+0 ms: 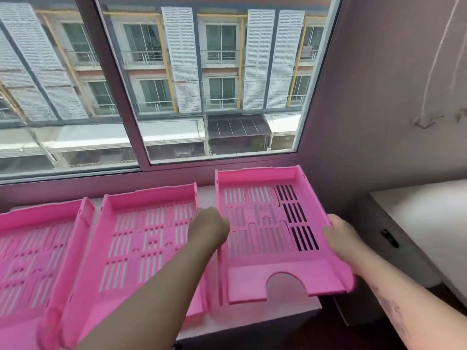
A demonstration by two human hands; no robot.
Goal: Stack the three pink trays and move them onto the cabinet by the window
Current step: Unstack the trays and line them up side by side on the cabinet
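Note:
Three pink slotted trays lie side by side on a white surface (252, 317) under the window. The right tray (265, 279) is held between both hands and juts past the surface's right edge, its near end over the gap. My left hand (209, 228) grips its left wall and my right hand (340, 234) grips its right wall. The middle tray (141, 233) lies flat just left of it. The left tray (32, 248) is cut off by the frame's left edge.
A large sliding window (177, 84) fills the back, its sill right behind the trays. To the right stands a lower cabinet (429, 223) with a white top and a dark handle on its side. A dark gap separates it from the white surface.

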